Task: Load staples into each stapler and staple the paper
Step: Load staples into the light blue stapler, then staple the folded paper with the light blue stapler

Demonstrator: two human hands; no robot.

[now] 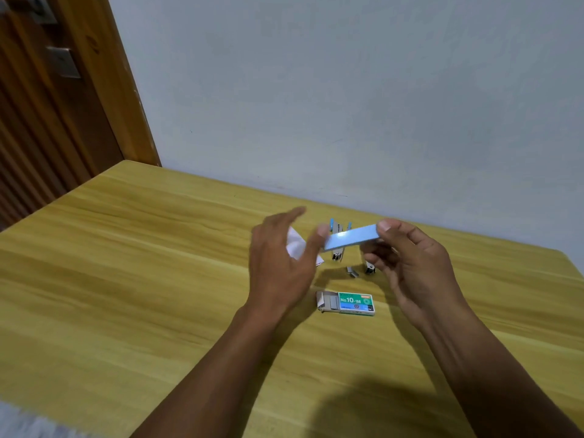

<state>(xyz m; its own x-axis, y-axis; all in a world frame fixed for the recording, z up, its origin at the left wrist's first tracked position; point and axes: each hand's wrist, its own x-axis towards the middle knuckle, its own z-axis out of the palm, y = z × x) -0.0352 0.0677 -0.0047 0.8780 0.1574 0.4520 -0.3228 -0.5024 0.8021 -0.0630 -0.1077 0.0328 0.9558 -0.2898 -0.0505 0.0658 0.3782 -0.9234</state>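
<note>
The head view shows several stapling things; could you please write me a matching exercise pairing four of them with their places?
Things: 1 blue stapler; 2 staple box; 3 white paper; 4 loose staple strip.
Places: A partly hidden behind the left hand; B gripped above the table by the right hand; C on the table nearest the person, tray slid out; D on the table just beyond the staple box.
Pairs: 1-B, 2-C, 3-A, 4-D.
</note>
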